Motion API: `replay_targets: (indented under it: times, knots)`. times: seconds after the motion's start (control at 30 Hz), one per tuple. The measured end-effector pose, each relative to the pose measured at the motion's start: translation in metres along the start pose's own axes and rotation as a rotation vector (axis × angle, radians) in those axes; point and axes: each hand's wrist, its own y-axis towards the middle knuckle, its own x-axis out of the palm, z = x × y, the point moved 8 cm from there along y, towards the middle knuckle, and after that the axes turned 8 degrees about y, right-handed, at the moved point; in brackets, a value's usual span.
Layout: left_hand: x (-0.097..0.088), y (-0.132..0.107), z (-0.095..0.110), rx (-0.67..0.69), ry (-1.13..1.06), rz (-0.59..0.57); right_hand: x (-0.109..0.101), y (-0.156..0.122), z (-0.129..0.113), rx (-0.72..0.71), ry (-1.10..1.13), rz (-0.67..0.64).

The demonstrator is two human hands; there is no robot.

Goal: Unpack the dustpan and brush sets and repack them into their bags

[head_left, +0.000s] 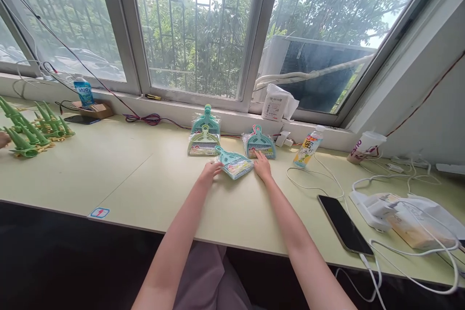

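A teal mini dustpan and brush set [235, 164] in clear wrapping lies tilted on the table between my hands. My left hand [211, 170] has its fingers closed at the set's left edge. With fingers stretched forward, my right hand [263, 165] is at the set's right edge, its fingertips over the lower left of another teal dustpan set [260, 145]. Behind that one, a pink rim shows. To the left rests a yellow-green dustpan set [204, 144], with teal sets [207, 121] behind it, near the window ledge.
A drink bottle [308, 147], cup [366, 147], phone [345, 225] and white cables lie right, beside a power strip [372, 210]. A tissue pack [278, 104] stands on the sill. Green spiky plastic parts [31, 131] and another person's hand [4, 139] are far left.
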Motion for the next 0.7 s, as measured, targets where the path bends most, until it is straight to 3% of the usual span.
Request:
replay_targets:
  times: [0.1, 0.3, 0.47, 0.63, 0.7]
  knots:
    - [0.014, -0.004, -0.005, -0.081, -0.124, -0.162, -0.012, -0.014, -0.014, -0.066, 0.103, 0.110]
    - [0.015, -0.014, 0.007, -0.073, -0.297, -0.115, -0.041, -0.064, -0.037, -0.226, 0.391, 0.277]
    - [0.019, -0.020, 0.020, 0.005, -0.399, -0.147, -0.079, -0.104, -0.074, -0.430, 0.201, 0.519]
    - [0.014, -0.020, 0.022, 0.056, -0.448, -0.115, -0.070, -0.127, -0.122, -0.793, 0.035, 0.320]
    - [0.013, -0.020, 0.024, 0.080, -0.458, -0.117, -0.067, -0.129, -0.126, -0.823, -0.007, 0.292]
